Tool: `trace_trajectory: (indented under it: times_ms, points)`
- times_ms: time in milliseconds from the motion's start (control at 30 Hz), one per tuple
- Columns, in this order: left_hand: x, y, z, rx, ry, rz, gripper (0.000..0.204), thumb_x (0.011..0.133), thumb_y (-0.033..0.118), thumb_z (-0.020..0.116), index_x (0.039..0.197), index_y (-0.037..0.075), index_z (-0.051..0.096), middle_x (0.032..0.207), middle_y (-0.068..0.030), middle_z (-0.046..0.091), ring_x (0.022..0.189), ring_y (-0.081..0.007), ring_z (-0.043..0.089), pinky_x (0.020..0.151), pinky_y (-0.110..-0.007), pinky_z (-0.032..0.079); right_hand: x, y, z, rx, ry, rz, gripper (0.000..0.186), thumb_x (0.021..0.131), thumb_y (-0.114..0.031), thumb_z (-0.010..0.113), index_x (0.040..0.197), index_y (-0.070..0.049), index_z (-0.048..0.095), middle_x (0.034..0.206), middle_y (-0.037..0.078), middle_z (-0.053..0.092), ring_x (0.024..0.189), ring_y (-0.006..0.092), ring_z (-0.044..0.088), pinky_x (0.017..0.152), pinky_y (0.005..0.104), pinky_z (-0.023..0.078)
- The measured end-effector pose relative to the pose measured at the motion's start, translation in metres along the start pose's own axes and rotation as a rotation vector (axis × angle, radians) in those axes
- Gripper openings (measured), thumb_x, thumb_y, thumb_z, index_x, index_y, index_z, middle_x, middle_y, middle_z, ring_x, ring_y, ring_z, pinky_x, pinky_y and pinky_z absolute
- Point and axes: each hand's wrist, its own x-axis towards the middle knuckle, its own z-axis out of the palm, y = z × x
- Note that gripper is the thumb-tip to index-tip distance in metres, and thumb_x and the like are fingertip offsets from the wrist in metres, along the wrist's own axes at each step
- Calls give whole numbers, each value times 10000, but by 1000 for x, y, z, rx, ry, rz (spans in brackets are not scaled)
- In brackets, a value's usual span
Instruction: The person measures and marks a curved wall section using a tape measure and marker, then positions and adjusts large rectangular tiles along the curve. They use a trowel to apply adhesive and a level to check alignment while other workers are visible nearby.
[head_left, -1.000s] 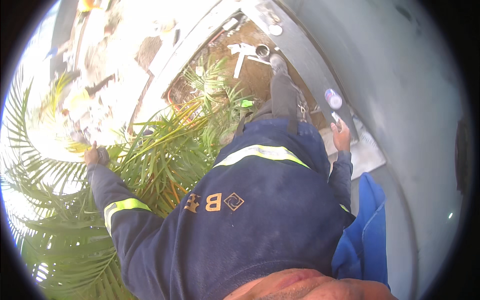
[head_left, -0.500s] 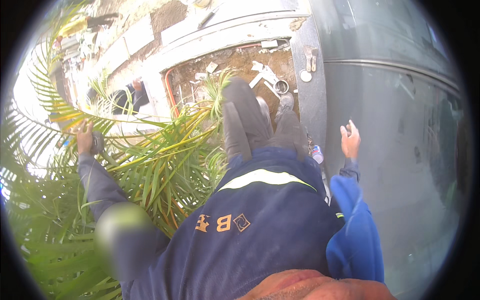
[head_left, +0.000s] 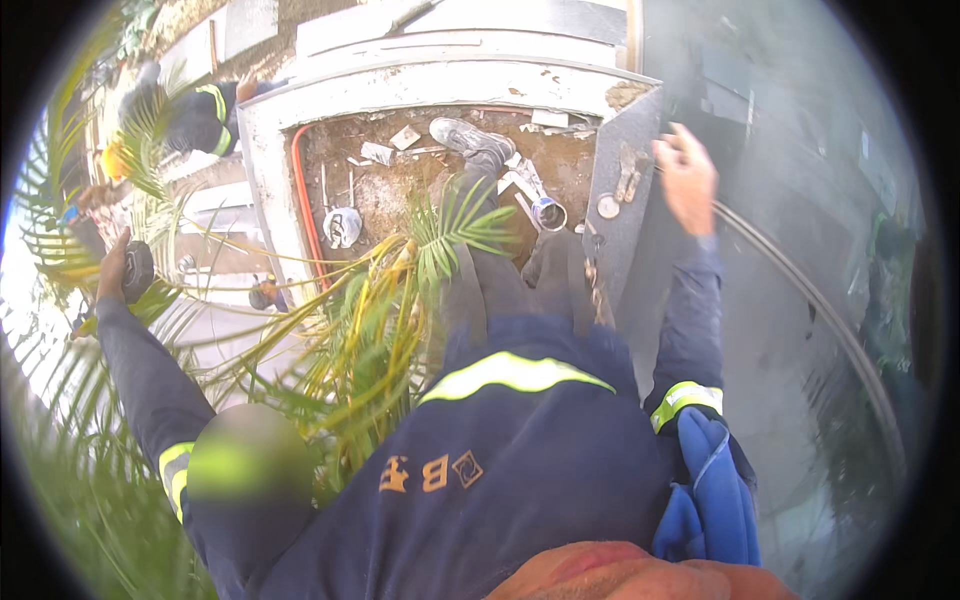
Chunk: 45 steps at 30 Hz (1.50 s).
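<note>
My left hand (head_left: 116,266) is stretched out at the far left among palm leaves. Its fingers curl against a dark rounded object (head_left: 139,272) whose kind I cannot make out. On the other side, my right hand (head_left: 688,182) is raised by the large glass pane (head_left: 790,300), fingers apart and nothing in them. Just left of it runs a grey ledge (head_left: 612,255), with two brush-like tools (head_left: 630,172) and a small pale disc (head_left: 608,206) on it. An open round tin (head_left: 548,213) stands near my legs. A blue cloth (head_left: 715,500) hangs by my right upper arm.
Palm fronds (head_left: 385,340) spread across my left side. My shoe (head_left: 470,137) is on a dirt bed with rubble, a whitish bundle (head_left: 343,227) and an orange pipe (head_left: 304,200), framed by a white low wall (head_left: 400,85). Another person (head_left: 195,120) bends down at the upper left.
My right hand has risen toward the ledge's tools, and my left hand has reached farther left. One foot has stepped forward in the dirt bed. The other person shows more fully.
</note>
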Motion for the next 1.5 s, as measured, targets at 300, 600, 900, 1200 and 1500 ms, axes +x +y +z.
trace_trajectory:
  times_ms: [300, 600, 900, 1200, 1500]
  points:
    - [103, 69, 212, 356, 65, 340, 532, 992, 426, 624, 1327, 13, 655, 1298, -241, 666, 1222, -375, 617, 1030, -418, 459, 241, 33, 443, -521, -929, -322, 632, 944, -504, 652, 1382, -52, 593, 1291, 245, 650, 1218, 409, 607, 1033, 459, 486]
    - [11, 51, 553, 39, -419, 271, 556, 952, 459, 683, 1257, -5, 657, 1054, -299, 715, 1006, -464, 700, 886, -486, 549, 297, 73, 687, -785, -977, -352, 718, 920, -628, 624, 1392, -88, 591, 1309, 211, 656, 1215, 385, 619, 1033, 473, 485]
    - [-67, 25, 650, -265, -649, -48, 535, 930, 436, 716, 1214, -17, 681, 876, -280, 718, 825, -407, 721, 752, -456, 551, 324, 105, 722, -845, -925, -419, 660, 979, -660, 499, 1286, -108, 691, 1220, 203, 701, 1117, 367, 673, 964, 462, 523]
    - [-10, -1, 711, -549, -471, -172, 459, 946, 350, 710, 1210, -25, 682, 1086, -281, 718, 1033, -383, 704, 906, -433, 521, 321, 113, 724, -903, -873, -483, 719, 953, -711, 500, 1275, -101, 703, 1189, 197, 708, 1111, 365, 675, 983, 444, 525]
    - [77, -23, 718, -541, -317, -189, 475, 970, 362, 691, 1259, -15, 663, 1136, -247, 715, 1040, -357, 689, 919, -431, 511, 318, 105, 721, -896, -898, -475, 640, 984, -609, 545, 1282, -60, 686, 1191, 220, 709, 1130, 387, 664, 986, 449, 521]
